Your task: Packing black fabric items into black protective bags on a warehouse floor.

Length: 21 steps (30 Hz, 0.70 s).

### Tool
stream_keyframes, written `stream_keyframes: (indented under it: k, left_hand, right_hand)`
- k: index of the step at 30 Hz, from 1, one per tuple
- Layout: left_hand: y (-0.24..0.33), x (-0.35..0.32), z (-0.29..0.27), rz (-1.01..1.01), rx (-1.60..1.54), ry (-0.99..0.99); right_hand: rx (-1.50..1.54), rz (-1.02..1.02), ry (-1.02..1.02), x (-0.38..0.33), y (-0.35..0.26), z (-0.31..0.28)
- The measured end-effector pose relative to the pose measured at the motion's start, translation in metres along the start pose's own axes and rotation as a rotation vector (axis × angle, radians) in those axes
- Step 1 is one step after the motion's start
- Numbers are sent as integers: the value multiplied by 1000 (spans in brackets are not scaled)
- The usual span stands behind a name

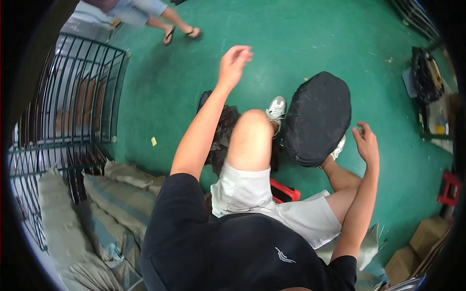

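A large oval bundle in black fabric (318,116) stands on the floor between my feet, its rounded side up. My right hand (366,143) is just right of it, apart from it, fingers loosely bent with nothing in them. Raised farther out on the left, my left hand (236,63) hangs in the air over the floor. Its fingers are half curled and slightly blurred, and nothing shows in them. Beside my left leg lies crumpled dark material (224,128), partly hidden by the knee.
Green wire-mesh cages (87,92) stand at the left, with stuffed woven sacks (114,194) below. A person in sandals (167,36) is at the far left. Red objects (284,191) lie under me and at the right (449,188). Cardboard boxes (429,235) and a shelf (439,131) line the right.
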State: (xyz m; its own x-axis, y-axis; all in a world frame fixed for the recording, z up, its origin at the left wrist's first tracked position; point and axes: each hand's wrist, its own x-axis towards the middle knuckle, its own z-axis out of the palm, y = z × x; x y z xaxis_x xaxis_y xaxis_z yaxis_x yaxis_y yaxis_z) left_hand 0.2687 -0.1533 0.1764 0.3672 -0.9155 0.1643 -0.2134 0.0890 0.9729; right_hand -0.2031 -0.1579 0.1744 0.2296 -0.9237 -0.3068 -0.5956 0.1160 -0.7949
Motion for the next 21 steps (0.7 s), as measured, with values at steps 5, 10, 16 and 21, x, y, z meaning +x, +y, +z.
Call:
stream_keyframes:
  k: [5,10,16,21]
  left_hand:
    - [-201,-161,-122,-478,574,276]
    - [-232,-315,-73,-1039,1036,-395]
    - [-195,-330,-61,-1046,982,-454]
    - [-188,-321,-89,-942,1015,-353]
  right_hand:
    - [-389,-58,-260,19,-21,25]
    - [-440,-79,-322,27,-41,47]
    - [-440,-135,-405,37,-53,69]
    - [-425,-166,-436,36,-71,80]
